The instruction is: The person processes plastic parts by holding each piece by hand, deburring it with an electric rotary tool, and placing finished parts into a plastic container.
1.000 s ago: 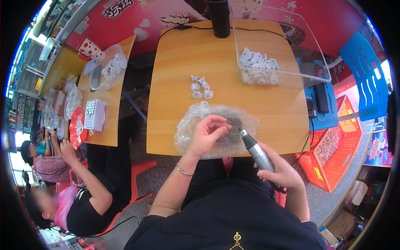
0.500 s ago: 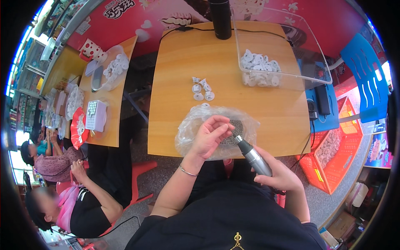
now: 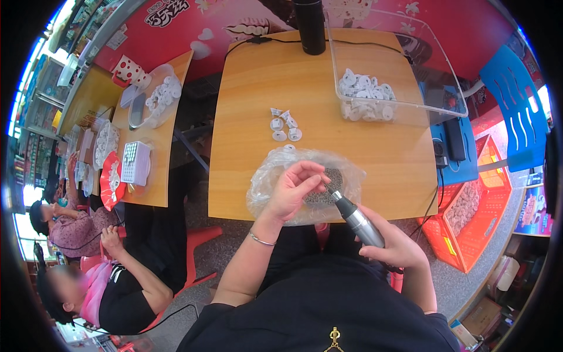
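Observation:
My right hand (image 3: 394, 239) is wrapped round a silver and black electric screwdriver (image 3: 362, 224), its bit pointing up and to the left. At the bit's tip, the thumb and fingers of my left hand (image 3: 298, 189) are pinched together; whatever is between them is too small to make out. Beneath both hands lies an open clear plastic bag (image 3: 263, 186) on the table's near edge. Small dark grey metal pieces (image 3: 334, 176) fill part of it, partly hidden by my left hand. Beyond the bag sits a loose group of white round plastic parts (image 3: 280, 124).
A clear bin (image 3: 404, 107) holding more white parts (image 3: 366, 94) stands at the table's (image 3: 234, 170) far right, near a black cylinder (image 3: 309, 29). An orange crate (image 3: 463, 249) and blue chair (image 3: 516, 111) are on the right. Another person (image 3: 126, 293) sits at the left.
Both hands stay nearly in place, with the screwdriver shifted slightly downward. At the far left, another person has leaned and moved an arm.

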A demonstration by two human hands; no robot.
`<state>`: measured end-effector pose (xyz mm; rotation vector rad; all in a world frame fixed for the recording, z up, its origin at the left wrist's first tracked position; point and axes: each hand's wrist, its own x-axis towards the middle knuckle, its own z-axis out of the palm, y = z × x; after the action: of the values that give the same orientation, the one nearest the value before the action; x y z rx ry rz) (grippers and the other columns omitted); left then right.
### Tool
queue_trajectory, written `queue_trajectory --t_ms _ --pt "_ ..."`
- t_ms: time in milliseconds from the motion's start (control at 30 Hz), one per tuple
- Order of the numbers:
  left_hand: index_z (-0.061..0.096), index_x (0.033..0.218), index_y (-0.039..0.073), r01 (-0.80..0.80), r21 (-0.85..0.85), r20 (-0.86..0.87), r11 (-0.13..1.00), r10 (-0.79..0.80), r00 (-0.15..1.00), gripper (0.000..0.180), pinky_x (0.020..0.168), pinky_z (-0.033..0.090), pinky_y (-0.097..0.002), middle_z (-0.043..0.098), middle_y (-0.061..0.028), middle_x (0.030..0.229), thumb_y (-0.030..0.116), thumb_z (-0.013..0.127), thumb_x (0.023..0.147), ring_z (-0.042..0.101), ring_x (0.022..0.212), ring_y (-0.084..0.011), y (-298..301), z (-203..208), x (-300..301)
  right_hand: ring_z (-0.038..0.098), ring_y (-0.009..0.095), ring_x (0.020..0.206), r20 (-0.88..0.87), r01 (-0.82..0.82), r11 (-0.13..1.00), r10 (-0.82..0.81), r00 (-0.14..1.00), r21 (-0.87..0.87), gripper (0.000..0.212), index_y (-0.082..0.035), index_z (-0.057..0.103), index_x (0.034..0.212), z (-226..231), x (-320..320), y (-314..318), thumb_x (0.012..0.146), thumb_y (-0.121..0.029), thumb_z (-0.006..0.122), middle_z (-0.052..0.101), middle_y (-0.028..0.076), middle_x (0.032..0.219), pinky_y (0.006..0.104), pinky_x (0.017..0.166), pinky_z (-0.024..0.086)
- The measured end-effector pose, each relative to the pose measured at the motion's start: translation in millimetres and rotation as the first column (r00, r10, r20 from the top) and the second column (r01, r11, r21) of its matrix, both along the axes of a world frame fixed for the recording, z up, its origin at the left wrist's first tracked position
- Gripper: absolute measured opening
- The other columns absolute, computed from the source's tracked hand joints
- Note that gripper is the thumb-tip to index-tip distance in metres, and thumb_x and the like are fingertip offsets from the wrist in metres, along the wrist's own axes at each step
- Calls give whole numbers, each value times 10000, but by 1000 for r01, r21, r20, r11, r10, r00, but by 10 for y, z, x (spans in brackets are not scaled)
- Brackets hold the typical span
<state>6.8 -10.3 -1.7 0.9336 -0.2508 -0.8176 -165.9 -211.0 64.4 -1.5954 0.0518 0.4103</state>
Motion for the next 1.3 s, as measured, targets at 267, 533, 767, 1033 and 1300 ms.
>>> queue_trajectory --t_ms 267,533,767,1033,1300 --pt "593 1106 11 114 250 235 962 -175 956 199 766 514 -246 668 -78 949 40 574 909 624 824 -110 63 155 149 599 248 971 40 -35 987 41 998 -159 822 -7 247 1439 7 1 13 793 -194 720 561 193 1124 353 893 443" --pt "579 1141 1 82 314 211 946 -153 965 251 765 509 -240 670 -82 940 35 589 892 630 810 -112 74 312 165 598 270 1008 42 -25 984 33 999 -175 817 21 257 1429 55 28 12 796 -199 724 532 227 1207 360 910 440" --pt "613 1060 -12 -438 389 642 810 102 760 191 655 496 -249 670 -81 873 35 600 876 626 753 -112 163 256 566 569 192 955 -3 19 999 -19 1000 -47 850 -44 253 1455 -3 7 -7 760 -148 731 527 129 1165 329 872 446" --pt "642 806 56 -765 566 811 308 -377 448 184 508 441 -320 597 -99 598 226 710 786 595 538 -225 205 95 577 554 185 969 -27 9 1000 -9 1000 -9 843 -44 256 1455 -20 14 -16 763 -151 726 488 120 1212 331 878 444" --pt "600 756 96 -705 679 690 205 -509 516 281 606 477 -409 613 -96 717 303 779 689 619 702 -288 165 186 507 555 186 963 -10 26 999 -26 1000 -26 828 -39 259 1452 -62 8 -3 766 -139 714 486 121 1216 328 866 454"
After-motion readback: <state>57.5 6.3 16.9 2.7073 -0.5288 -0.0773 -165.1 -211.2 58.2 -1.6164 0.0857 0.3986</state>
